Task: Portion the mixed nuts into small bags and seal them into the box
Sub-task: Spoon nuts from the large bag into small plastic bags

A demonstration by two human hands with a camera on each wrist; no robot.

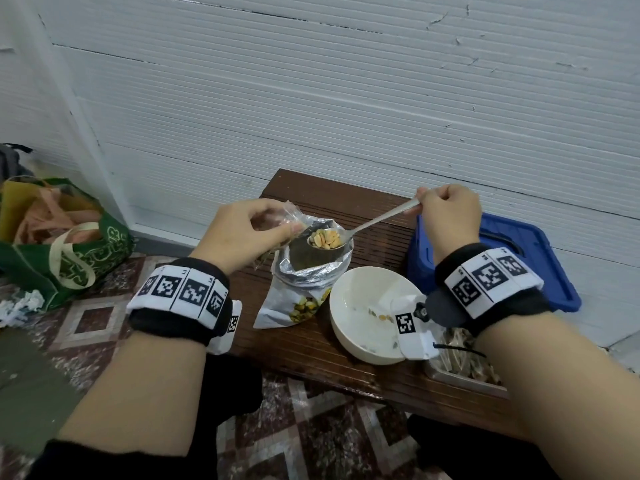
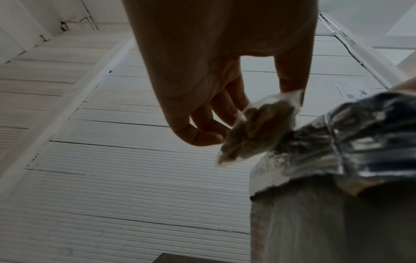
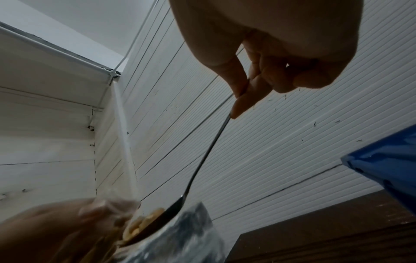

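An open foil nut pouch (image 1: 308,271) stands on the dark wooden table (image 1: 311,348). My right hand (image 1: 446,213) pinches the handle of a metal spoon (image 1: 377,220) whose bowl, heaped with pale nuts (image 1: 325,238), hovers over the pouch mouth. My left hand (image 1: 249,230) pinches a small clear plastic bag (image 1: 292,216) just left of the spoon bowl. In the left wrist view the small bag (image 2: 256,128) holds some nuts and hangs beside the pouch (image 2: 360,135). The right wrist view shows the spoon (image 3: 202,163) reaching down to the nuts (image 3: 139,227).
A white bowl (image 1: 360,306) with a few crumbs sits right of the pouch. A blue box lid (image 1: 540,258) lies at the table's right, and a tray of filled bags (image 1: 464,362) at the front right. A green shopping bag (image 1: 59,244) stands on the floor left.
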